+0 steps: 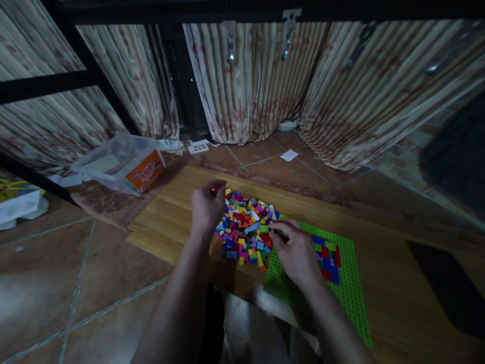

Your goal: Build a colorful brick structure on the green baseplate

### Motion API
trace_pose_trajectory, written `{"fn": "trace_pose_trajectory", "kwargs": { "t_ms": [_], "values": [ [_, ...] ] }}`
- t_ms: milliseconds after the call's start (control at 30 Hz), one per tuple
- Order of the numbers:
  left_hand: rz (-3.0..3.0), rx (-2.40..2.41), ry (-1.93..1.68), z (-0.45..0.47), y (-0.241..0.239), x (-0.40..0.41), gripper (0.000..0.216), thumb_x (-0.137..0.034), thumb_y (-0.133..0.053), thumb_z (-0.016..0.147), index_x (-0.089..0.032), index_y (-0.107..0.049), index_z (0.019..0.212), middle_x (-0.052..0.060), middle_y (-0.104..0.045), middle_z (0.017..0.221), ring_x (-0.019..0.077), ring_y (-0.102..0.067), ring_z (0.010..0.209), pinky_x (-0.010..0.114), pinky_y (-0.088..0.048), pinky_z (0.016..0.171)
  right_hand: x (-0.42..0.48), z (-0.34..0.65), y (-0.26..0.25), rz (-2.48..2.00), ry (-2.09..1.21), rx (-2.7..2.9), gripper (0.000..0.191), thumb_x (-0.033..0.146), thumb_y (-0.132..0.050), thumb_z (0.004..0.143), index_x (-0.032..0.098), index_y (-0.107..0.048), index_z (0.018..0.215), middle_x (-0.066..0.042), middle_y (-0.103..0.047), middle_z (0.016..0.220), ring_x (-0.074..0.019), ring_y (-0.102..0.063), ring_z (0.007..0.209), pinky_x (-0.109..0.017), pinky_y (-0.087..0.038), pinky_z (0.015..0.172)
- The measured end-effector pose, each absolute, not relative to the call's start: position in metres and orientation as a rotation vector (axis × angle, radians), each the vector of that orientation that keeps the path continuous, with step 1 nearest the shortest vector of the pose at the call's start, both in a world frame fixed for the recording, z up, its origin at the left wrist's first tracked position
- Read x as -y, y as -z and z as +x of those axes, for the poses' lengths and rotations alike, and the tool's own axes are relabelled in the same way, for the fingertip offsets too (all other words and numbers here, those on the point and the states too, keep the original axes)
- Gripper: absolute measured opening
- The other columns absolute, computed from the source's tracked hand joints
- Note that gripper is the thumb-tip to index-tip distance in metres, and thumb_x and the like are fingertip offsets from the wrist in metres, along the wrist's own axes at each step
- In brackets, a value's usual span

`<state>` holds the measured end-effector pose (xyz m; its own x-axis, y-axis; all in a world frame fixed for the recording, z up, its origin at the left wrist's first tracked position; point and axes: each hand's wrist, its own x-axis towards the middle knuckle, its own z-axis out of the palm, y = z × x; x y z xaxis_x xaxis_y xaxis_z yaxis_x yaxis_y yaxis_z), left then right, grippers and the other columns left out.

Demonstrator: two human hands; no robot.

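Observation:
A heap of small coloured toy building bricks [246, 222] lies on the wooden board. At its far left edge is my left hand [206, 210], its fingers closed in a pinch. A bit of red, apparently a red brick [215, 189], shows at those fingertips. Over the heap's right side, my right hand [297, 253] pinches a lime green brick [263, 229] between thumb and fingers. Beneath that hand lies a green studded baseplate [354, 283]. Red and blue bricks [326, 258] are pressed together on it, partly covered by my right hand.
The long wooden tabletop [170, 202] carries a dark flat panel [447, 283] at right. A clear plastic box [121, 164] with an orange label stands at left. Papers [199, 146] lie on the tiled floor before the striped curtains [257, 86]. Black frame bars [41, 83] cross the upper left.

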<state>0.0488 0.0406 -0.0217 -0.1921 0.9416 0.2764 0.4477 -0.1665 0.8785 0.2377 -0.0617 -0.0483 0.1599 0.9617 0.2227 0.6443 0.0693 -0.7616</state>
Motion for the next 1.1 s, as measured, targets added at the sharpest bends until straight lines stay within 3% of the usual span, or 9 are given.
{"fn": "trace_pose_trajectory", "kwargs": {
  "t_ms": [200,467,867,1100],
  "values": [
    [1.459,-1.54,-1.427,0.048,0.022,-0.043,0.027,-0.029,-0.058,0.076,-0.013,-0.074,0.09,0.002,-0.066,0.064,0.0114,-0.055,0.054,0.019,-0.04,0.05,0.067,0.24,0.046,-1.632,-0.661,1.785,0.016,0.016,-0.057,0.082,0.024,-0.072,0.08,-0.003,-0.061,0.094,-0.015,-0.063,0.079,-0.03,-0.05,0.073],
    [1.459,-1.528,-1.422,0.05,0.021,-0.044,0.024,-0.027,-0.059,0.075,-0.012,-0.074,0.087,0.002,-0.068,0.068,0.011,-0.057,0.058,0.018,-0.042,0.053,0.07,0.233,0.044,-1.71,-0.485,1.99,0.018,0.019,-0.06,0.082,0.025,-0.072,0.094,-0.004,-0.058,0.103,-0.0169,-0.062,0.086,-0.031,-0.05,0.08],
    [1.494,-1.525,-1.39,0.057,0.019,-0.042,0.024,-0.028,-0.06,0.073,-0.012,-0.074,0.086,0.003,-0.067,0.065,0.0118,-0.057,0.056,0.018,-0.042,0.05,0.072,0.225,0.045,-1.744,-0.509,2.011,0.011,0.028,-0.062,0.082,0.021,-0.07,0.087,-0.005,-0.055,0.11,-0.0186,-0.059,0.095,-0.034,-0.049,0.088],
    [1.495,-1.512,-1.383,0.059,0.021,-0.043,0.024,-0.025,-0.059,0.073,-0.012,-0.074,0.087,0.004,-0.07,0.069,0.0124,-0.059,0.057,0.018,-0.043,0.052,0.07,0.22,0.046,-1.73,-0.525,1.991,0.011,0.022,-0.059,0.084,0.02,-0.068,0.089,-0.006,-0.055,0.111,-0.0193,-0.058,0.101,-0.033,-0.049,0.091]
  ]
}}
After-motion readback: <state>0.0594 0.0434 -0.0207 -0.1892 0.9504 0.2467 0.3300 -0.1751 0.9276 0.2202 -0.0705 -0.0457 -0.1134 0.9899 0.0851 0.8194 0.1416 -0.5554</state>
